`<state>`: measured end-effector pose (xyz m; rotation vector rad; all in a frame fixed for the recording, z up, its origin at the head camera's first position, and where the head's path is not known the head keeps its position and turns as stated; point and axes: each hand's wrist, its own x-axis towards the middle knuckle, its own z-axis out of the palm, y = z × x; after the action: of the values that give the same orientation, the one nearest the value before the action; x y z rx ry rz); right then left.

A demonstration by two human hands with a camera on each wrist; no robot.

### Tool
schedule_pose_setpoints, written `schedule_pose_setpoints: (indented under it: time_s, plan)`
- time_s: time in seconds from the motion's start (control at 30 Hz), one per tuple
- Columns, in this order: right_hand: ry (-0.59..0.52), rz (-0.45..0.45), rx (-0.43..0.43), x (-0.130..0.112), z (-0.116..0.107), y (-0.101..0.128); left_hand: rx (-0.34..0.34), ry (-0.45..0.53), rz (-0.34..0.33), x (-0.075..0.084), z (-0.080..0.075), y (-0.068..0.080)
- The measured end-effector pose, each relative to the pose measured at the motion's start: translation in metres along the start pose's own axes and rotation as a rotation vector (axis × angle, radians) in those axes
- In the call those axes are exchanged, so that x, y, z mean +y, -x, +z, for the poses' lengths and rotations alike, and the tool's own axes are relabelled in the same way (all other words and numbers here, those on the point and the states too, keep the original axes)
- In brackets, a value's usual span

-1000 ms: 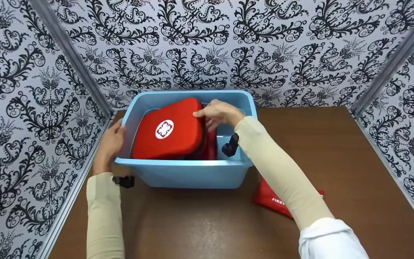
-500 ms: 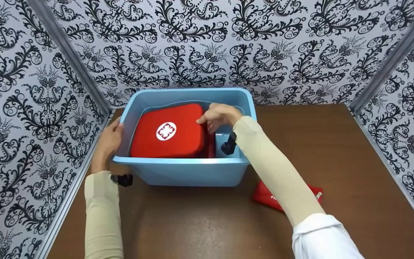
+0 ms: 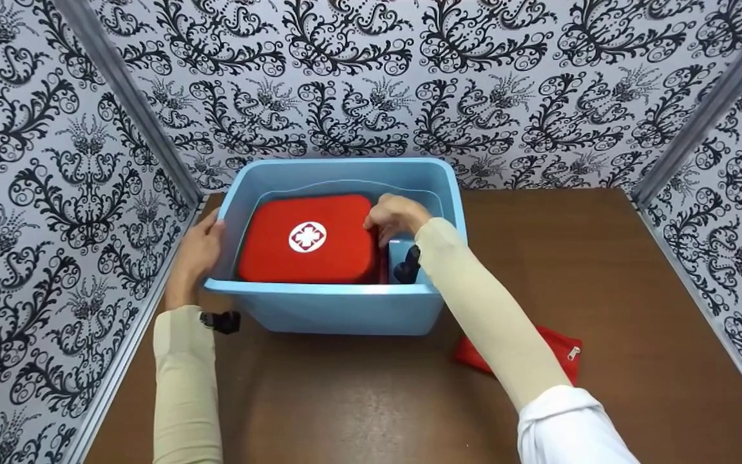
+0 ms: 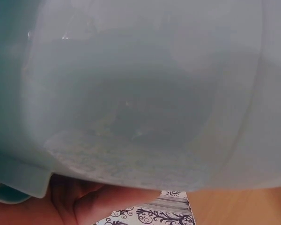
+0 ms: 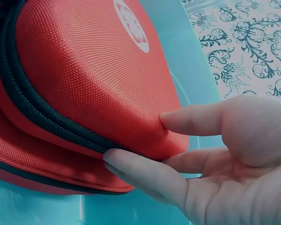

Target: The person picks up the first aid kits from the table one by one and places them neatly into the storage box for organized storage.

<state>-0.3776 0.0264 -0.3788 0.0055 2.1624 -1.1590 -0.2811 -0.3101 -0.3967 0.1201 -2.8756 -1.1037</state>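
A red first-aid case (image 3: pixel 307 240) with a white cross emblem lies nearly flat inside a light blue plastic bin (image 3: pixel 345 310). Its black zip (image 5: pixel 61 126) runs round the side in the right wrist view. Beneath it lies another red zipped case (image 5: pixel 47 161), mostly hidden. My right hand (image 3: pixel 398 216) holds the upper case by its right end, thumb and fingertips against the corner. On the bin's left side, my left hand (image 3: pixel 196 258) grips the rim. The left wrist view mostly shows the bin's outer wall (image 4: pixel 145 93), with part of the left hand (image 4: pixel 93 204) below it.
A flat red pouch (image 3: pixel 558 351) with a zip pull lies on the brown table (image 3: pixel 358 399), right of the bin and partly under the right forearm. Patterned walls (image 3: pixel 371 84) stand behind the bin and at both sides.
The upper first-aid case has come down from a tilt to lie nearly flat, shifting slightly right. My right hand has lowered with it. The left hand stays on the rim.
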Motion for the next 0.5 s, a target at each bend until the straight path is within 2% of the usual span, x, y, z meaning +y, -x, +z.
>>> schedule_pose_setpoints:
  time_s: [0.23, 0.5]
  plan:
    - [0.075, -0.024, 0.020, 0.0050, -0.0003, -0.0023, 0.003, 0.015, -0.001, -0.0004, 0.0001, -0.0018]
    - [0.090, -0.053, 0.017, 0.0084, 0.0014, 0.0028, -0.004, 0.017, -0.035, -0.0013, -0.0001, 0.0012]
